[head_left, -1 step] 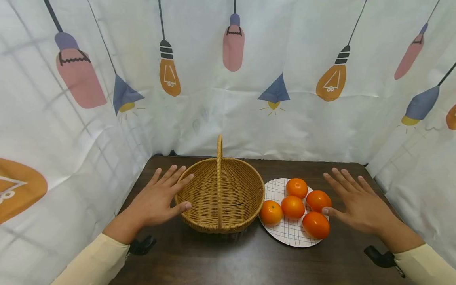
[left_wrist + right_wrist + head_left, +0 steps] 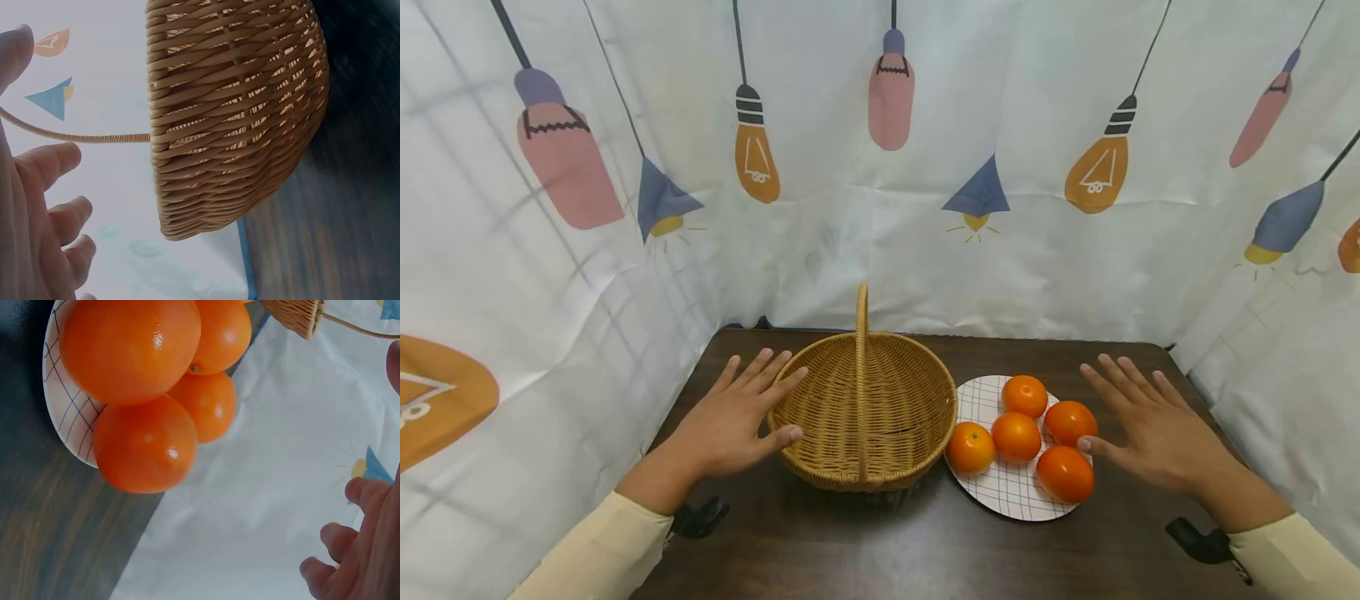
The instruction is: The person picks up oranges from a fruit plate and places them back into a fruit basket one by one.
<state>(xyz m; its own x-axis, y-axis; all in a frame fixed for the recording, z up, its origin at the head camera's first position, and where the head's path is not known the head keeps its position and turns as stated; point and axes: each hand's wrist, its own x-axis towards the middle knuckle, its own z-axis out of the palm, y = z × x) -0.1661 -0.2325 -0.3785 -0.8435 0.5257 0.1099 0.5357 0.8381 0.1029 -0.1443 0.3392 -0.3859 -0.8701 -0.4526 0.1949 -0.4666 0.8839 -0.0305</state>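
Observation:
A wicker basket (image 2: 917, 417) with a tall arched handle (image 2: 862, 375) stands mid-table, and nothing lies inside it. My left hand (image 2: 733, 417) hovers at its left rim with fingers straight and spread. In the left wrist view a gap separates that hand (image 2: 37, 206) from the basket's woven side (image 2: 231, 125). To the right of the basket, several oranges (image 2: 1017, 437) sit on a round white plate (image 2: 1000, 500) with a dark grid pattern. Beside the plate's right edge, my right hand (image 2: 1157, 429) is spread and holds nothing; its thumb appears close to the oranges.
The dark wooden table (image 2: 880, 550) carries the basket and plate. White fabric (image 2: 880, 250) printed with hanging lamps encloses the back and both sides. A black strap piece (image 2: 700, 517) shows at the left wrist, another (image 2: 1198, 540) at the right.

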